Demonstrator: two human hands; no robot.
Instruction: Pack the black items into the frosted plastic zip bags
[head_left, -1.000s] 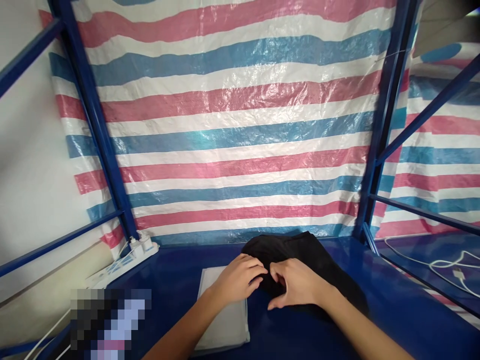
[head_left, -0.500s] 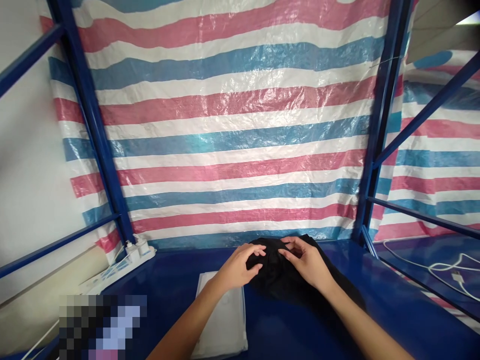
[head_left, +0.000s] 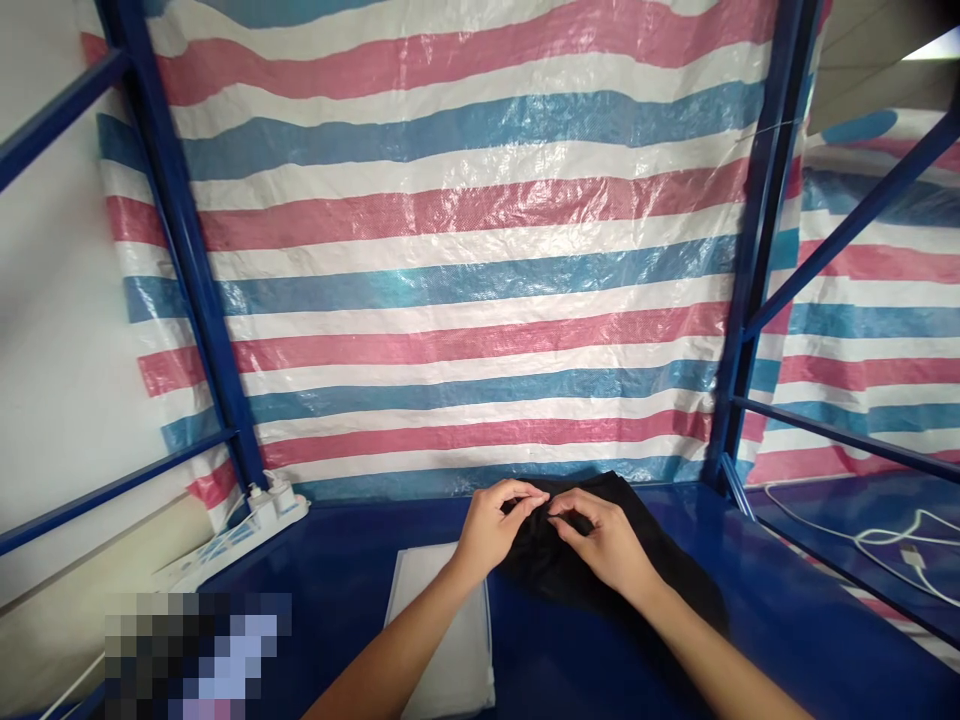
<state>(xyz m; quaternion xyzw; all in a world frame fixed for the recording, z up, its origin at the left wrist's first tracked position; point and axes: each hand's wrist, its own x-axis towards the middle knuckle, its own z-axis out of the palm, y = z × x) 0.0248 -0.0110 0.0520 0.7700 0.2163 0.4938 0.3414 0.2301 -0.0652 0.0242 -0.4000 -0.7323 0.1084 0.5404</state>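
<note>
Here, head view: both hands pinch the far edge of the crumpled black fabric garment lying on the dark blue tabletop. The left hand is at 9 o'clock of the right hand; fingertips are closed on cloth. Judged step: gathering the edge; next calls for an even lift. Against the earlier frame, both hands sit farther up the garment.

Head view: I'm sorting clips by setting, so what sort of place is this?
Probably a makeshift work booth: a blue metal frame hung with striped tarpaulin, a blue tabletop with a power strip, and both hands pinching black cloth.
</note>
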